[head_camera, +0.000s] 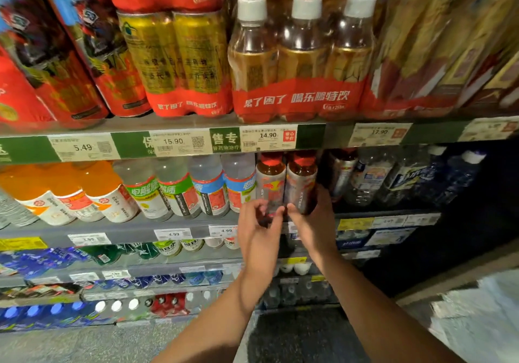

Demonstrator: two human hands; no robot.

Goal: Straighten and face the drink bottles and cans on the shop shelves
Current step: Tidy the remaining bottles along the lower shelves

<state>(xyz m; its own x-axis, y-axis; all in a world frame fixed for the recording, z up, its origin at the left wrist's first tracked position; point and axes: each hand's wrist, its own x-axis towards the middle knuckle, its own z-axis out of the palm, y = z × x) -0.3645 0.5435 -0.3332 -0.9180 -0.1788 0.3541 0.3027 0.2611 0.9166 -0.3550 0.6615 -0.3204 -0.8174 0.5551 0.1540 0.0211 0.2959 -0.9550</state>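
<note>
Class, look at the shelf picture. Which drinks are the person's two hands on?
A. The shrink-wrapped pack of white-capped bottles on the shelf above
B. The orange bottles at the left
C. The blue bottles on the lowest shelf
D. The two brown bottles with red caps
D: the left hand and right hand both close around the brown bottles on the second shelf.

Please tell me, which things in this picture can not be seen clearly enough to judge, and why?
- Left brown bottle: lower label, head view, covered by left hand and blurred.
- Right brown bottle: base hidden by right hand.
- Bottles at far right: brand unreadable, too dark.
- Price tag: small print too blurred.
- Orange bottles: caps hidden behind the shelf edge.
</note>
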